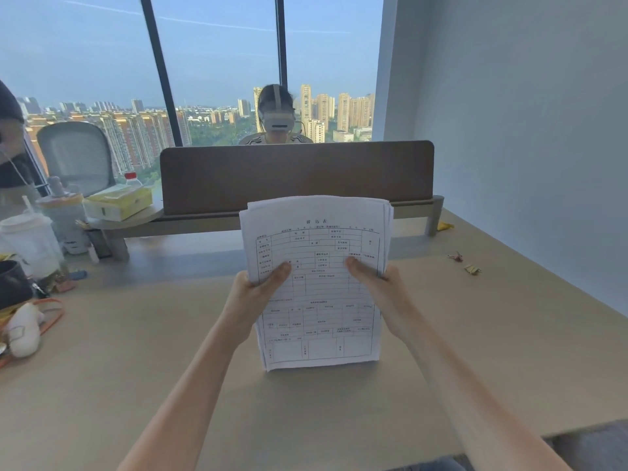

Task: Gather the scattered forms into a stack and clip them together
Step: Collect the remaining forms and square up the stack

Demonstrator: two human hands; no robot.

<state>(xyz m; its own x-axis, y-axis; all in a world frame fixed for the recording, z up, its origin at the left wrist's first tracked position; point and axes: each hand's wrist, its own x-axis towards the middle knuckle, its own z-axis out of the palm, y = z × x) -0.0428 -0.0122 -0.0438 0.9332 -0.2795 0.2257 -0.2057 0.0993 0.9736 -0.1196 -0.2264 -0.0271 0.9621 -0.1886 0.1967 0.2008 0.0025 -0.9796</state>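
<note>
A stack of white printed forms (316, 300) stands upright on its bottom edge on the beige desk (170, 385), in the middle of the view. My left hand (251, 297) grips its left side with the thumb on the front sheet. My right hand (380, 287) grips its right side the same way. The top edges of the sheets are slightly uneven. Two small binder clips lie on the desk to the right: a reddish clip (456, 256) and a yellow clip (473, 269), both well clear of my hands.
A brown divider panel (295, 175) on a shelf stands behind the stack, with a person seated beyond it. Cups, a yellow box (117, 203), a bottle and a plush toy (23, 329) crowd the left side. A wall runs along the right.
</note>
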